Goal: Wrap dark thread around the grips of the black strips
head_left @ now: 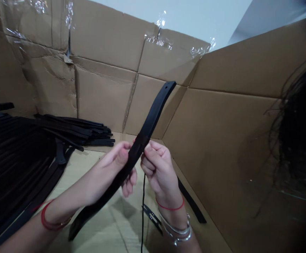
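Note:
A long, curved black strip (155,110) with a small hole near its top end slants upward across the view. My left hand (116,161) is closed around its middle, thumb in front and fingers behind. A darker band (141,140) crosses the strip just above that grip. My right hand (159,165) pinches at the strip's right edge beside the band. From its fingers hangs a thin black cord (143,196); where the cord meets the strip is hidden.
Large piles of black strips (13,151) lie on the left, with another bundle (81,130) behind. Tall cardboard walls (102,91) enclose the back and right. A slotted black piece (153,218) and another strip (192,200) lie below. Dark hair (303,130) shows at far right.

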Motion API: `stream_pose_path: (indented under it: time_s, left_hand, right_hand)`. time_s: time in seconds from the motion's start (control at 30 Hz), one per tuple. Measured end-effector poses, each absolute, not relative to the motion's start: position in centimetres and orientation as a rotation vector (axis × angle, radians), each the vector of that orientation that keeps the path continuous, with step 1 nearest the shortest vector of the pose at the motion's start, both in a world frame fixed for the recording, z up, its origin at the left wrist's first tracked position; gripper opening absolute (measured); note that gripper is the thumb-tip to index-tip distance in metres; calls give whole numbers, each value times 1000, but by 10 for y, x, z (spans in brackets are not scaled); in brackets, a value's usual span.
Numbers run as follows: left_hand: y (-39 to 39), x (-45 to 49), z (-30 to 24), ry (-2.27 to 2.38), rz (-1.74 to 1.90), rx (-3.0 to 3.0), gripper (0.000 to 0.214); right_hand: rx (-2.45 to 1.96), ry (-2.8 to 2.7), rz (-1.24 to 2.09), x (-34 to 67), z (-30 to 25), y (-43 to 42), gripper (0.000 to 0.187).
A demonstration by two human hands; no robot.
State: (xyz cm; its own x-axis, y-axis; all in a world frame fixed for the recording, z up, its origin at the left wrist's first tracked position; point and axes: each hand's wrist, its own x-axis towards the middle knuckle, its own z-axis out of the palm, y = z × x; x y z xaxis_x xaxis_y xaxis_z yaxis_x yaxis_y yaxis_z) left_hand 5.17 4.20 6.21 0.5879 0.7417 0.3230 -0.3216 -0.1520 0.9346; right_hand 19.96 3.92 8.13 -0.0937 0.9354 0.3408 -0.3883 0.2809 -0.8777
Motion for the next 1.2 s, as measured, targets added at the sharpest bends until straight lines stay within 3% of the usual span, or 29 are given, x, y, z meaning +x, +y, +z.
stream_pose_path:
  time_s: [0.1,0.17,0.23,0.47,0.6,0.8,1.07,1.2]
  left_hand:
    - [40,58,57,782,1349,1872,53]
    - [40,63,53,997,1460,2137,40]
    - [41,66,48,1145,1518,2325,30]
    - [46,62,49,1416,1503,2616,24]
    - [42,58,54,1168,1535,2352,24]
    - [30,56,64,674,1302,1623,30]
    - [44,45,61,-45,618,1022,35]
    - [45,47,59,137,581,1233,42]
  right_hand:
    - [-668,-1051,1155,190,80,37,22]
    - [-667,-1011,1112,183,78,36,22]
    - [-658,-995,1078,180,77,34,21]
    - [-647,-1037,1022,182,76,29,14]
    - [-617,-1045,955,180,74,30,10]
    - [-572,-1071,870,179,70,33,8]
    - [-497,-1244,1160,188,78,25,22]
    - [-580,-1244,1015,191,78,22,19]
